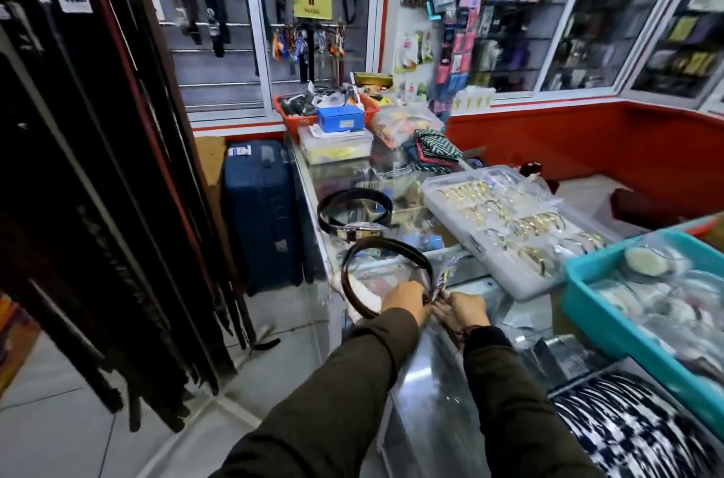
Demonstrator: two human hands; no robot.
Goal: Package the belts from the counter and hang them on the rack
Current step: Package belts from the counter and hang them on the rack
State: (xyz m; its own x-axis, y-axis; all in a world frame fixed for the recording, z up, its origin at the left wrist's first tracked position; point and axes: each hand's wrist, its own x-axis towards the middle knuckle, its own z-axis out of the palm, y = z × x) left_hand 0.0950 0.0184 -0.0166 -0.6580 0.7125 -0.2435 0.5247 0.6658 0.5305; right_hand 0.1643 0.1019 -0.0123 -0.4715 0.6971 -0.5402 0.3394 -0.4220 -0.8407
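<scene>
Lower centre: left hand (405, 304) and right hand (468, 311) pinched on coiled dark brown leather belt (386, 274) and clear plastic sleeve (444, 278); packaging underway. Mid-frame on glass counter (438, 379): second coiled black belt (354, 207), unpackaged. Left edge: rack of hanging dark belts (117, 203); hanging not yet done.

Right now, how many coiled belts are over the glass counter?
2. One coiled belt is held up in both hands, the left hand and right hand. Another coiled belt lies on the counter behind it. Clutter may hide more.
</scene>
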